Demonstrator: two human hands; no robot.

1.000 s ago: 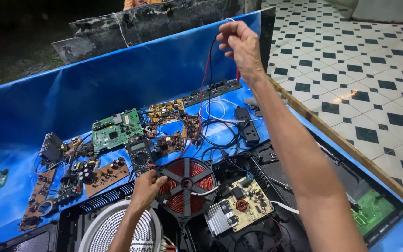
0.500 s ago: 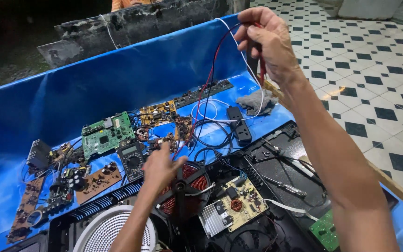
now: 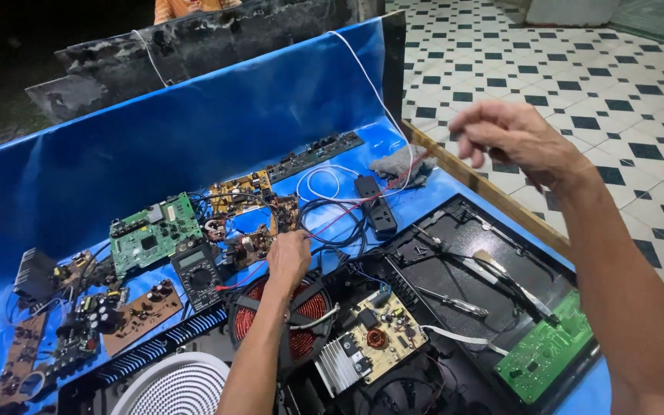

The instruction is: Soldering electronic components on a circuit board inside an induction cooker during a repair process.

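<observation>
Risk: left hand (image 3: 289,257) pinches red lead (image 3: 332,224) above copper coil (image 3: 280,315); right hand (image 3: 512,138) loosely curled, apparently empty; tug could snag boards.

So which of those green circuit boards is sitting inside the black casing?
The bright green board at the right, in the black casing's corner. The darker green board lies out on the blue sheet.

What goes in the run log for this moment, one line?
left hand: fingers on wires by copper coil | right hand: raised, apparently empty | multimeter: on blue sheet
</observation>
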